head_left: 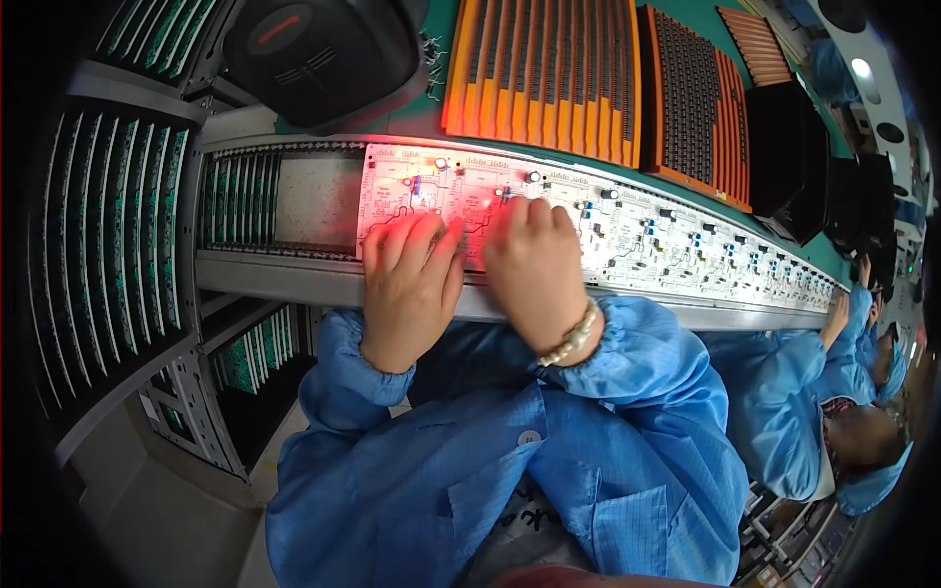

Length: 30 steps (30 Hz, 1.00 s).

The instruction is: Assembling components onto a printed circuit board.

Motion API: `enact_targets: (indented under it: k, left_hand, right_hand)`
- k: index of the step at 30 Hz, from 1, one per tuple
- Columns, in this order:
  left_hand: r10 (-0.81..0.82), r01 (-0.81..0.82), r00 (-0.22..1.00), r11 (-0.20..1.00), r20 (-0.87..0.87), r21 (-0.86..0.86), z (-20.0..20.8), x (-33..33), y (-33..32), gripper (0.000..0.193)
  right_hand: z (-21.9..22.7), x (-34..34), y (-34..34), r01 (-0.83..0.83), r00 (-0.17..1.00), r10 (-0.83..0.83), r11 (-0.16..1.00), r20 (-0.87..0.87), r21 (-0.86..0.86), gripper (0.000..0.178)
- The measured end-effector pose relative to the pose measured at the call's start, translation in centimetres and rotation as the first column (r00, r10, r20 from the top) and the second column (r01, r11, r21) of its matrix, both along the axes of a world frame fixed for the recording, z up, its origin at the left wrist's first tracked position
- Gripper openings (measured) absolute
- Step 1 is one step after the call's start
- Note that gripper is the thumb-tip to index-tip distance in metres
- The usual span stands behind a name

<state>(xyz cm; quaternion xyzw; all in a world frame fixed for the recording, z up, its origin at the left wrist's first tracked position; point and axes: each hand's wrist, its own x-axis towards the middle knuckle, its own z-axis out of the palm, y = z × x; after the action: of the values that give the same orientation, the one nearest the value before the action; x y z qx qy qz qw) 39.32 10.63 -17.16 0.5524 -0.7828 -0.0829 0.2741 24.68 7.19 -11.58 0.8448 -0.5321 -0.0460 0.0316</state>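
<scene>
My left hand (412, 279) lies palm down with its fingers spread over the front part of a white circuit board (387, 181). Nothing shows in its grip. My right hand (537, 260) is closed, knuckles up and fingers curled down over the neighbouring circuit board (480, 181). Its fingertips are hidden under the hand, so what they hold, if anything, does not show. Red light falls on both boards and on my fingers. Small cylindrical capacitors and blue parts stand on the boards.
A conveyor rail (284, 279) carries a long row of boards off to the right. Orange trays (544, 83) of black components and a black lidded bin (319, 59) stand behind it. Racks of green boards (113, 245) rise at left. A co-worker in blue (784, 392) works at right.
</scene>
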Motion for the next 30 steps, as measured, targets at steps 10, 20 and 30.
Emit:
enact_targets:
  k: [10, 20, 30]
  left_hand:
    - [-0.198, 0.197, 0.976, 0.980, -0.086, -0.021, 5.4, -1.0, -5.4, 0.029]
    - [-0.253, 0.288, 0.954, 0.925, 0.163, -0.249, 2.9, -5.2, -12.7, 0.039]
    - [-0.219, 0.314, 0.929, 0.892, 0.297, -0.326, 4.2, -5.9, -11.5, 0.031]
  right_hand:
    - [-0.3, -3.8, 2.8, 0.034, 0.986, -0.003, 0.983, 0.167, -0.183, 0.041]
    - [6.2, -18.1, 0.5, 0.251, 0.916, -0.183, 0.955, 0.357, -0.156, 0.030]
    - [1.3, -28.9, -8.4, 0.401, 0.891, -0.319, 0.887, 0.323, -0.230, 0.023]
